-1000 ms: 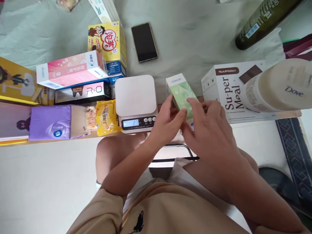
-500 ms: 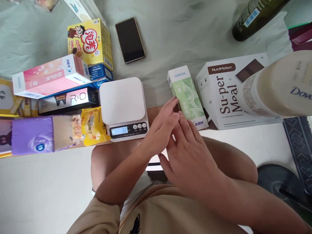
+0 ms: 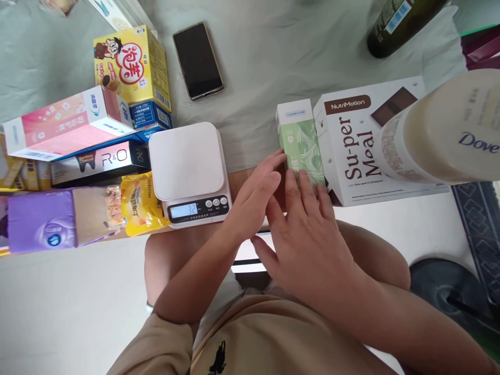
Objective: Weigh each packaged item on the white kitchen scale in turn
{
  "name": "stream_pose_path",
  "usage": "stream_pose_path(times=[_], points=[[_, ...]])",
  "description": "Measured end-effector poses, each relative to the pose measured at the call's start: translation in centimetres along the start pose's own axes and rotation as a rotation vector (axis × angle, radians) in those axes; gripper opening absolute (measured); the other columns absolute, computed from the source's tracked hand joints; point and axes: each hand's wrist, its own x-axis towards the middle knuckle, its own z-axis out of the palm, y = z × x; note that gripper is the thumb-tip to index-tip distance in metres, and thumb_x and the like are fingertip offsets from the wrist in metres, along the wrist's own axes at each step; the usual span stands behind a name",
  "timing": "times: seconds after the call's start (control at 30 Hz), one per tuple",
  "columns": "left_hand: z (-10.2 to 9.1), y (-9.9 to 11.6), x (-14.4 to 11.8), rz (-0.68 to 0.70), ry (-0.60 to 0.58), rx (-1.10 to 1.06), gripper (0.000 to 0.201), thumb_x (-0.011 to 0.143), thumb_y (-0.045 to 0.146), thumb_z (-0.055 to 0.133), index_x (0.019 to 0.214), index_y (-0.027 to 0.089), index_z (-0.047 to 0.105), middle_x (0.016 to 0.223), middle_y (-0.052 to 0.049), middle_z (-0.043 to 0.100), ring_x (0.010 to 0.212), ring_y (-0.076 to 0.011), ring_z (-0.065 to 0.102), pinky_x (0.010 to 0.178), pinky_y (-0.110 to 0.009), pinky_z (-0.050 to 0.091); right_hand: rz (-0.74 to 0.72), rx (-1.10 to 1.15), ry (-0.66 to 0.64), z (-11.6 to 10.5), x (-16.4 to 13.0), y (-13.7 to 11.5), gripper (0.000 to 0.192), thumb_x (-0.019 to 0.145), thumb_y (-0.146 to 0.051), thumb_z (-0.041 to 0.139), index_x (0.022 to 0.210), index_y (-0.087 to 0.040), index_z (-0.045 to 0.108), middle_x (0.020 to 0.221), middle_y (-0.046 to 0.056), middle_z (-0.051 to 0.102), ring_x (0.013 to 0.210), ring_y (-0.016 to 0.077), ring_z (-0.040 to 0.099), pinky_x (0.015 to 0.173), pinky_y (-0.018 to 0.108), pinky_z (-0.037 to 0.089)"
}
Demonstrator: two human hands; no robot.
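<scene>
A small green box (image 3: 300,140) lies flat on the table, pressed against the side of the white "Su-per Meal" box (image 3: 351,151). My left hand (image 3: 255,195) has flat fingers whose tips touch the green box's left side. Fingers of my right hand (image 3: 304,229) rest on the near end of that box. Neither hand grips anything. A white kitchen scale (image 3: 187,169) stands just left of my left hand, nothing on its plate, its display lit.
Left of the scale lie a yellow snack packet (image 3: 140,205), a purple tissue pack (image 3: 42,221), a black R&O box (image 3: 97,159), a pink box (image 3: 64,125) and a yellow box (image 3: 130,65). A phone (image 3: 198,60) lies behind. A Dove bottle (image 3: 449,130) and dark bottle (image 3: 398,23) sit right.
The green box was held up in both hands, then set down and slid right against the white box. The fingers have flattened onto it.
</scene>
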Motion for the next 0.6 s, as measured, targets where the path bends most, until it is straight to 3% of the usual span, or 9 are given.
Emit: stream_pose_path(times=[0.17, 0.33, 0.5, 0.6], points=[[-0.9, 0.2, -0.7, 0.034, 0.011, -0.014, 0.055, 0.1, 0.066, 0.059, 0.146, 0.036, 0.066, 0.169, 0.005, 0.052, 0.169, -0.0322, 0.034, 0.144, -0.055, 0.027, -0.065, 0.048, 0.008, -0.2, 0.7, -0.7, 0.074, 0.101, -0.041, 0.055, 0.159, 0.004, 0.046, 0.165, 0.038, 0.043, 0.159, 0.0508, 0.043, 0.13, 0.07, 0.037], [-3.5, 2.8, -2.4, 0.193, 0.134, 0.018, 0.051, 0.091, 0.068, 0.071, 0.132, 0.038, 0.075, 0.158, 0.003, 0.065, 0.161, -0.0307, 0.047, 0.14, -0.05, 0.037, -0.16, 0.187, 0.08, 0.4, 2.1, -2.8, 0.072, 0.099, -0.037, 0.056, 0.16, -0.001, 0.047, 0.171, 0.031, 0.041, 0.162, 0.0483, 0.041, 0.132, 0.065, 0.039], [-6.7, 5.5, -5.1, 0.364, 0.249, 0.028, 0.043, 0.092, 0.062, 0.071, 0.124, 0.034, 0.076, 0.144, 0.0, 0.073, 0.147, -0.0277, 0.061, 0.128, -0.046, 0.049, -0.375, 0.338, 0.153, 1.4, 4.0, -5.8, 0.057, 0.103, -0.029, 0.049, 0.159, -0.02, 0.052, 0.166, 0.018, 0.053, 0.153, 0.0283, 0.055, 0.128, 0.048, 0.048], [-8.6, 6.3, -6.5, 0.372, 0.353, 0.03, 0.031, 0.094, 0.048, 0.07, 0.119, 0.031, 0.074, 0.135, -0.001, 0.076, 0.137, -0.0262, 0.067, 0.121, -0.044, 0.052, -0.501, 0.406, 0.142, 2.0, 5.2, -7.9, 0.05, 0.106, -0.025, 0.043, 0.153, -0.02, 0.059, 0.15, 0.013, 0.068, 0.138, 0.0219, 0.065, 0.122, 0.041, 0.053]])
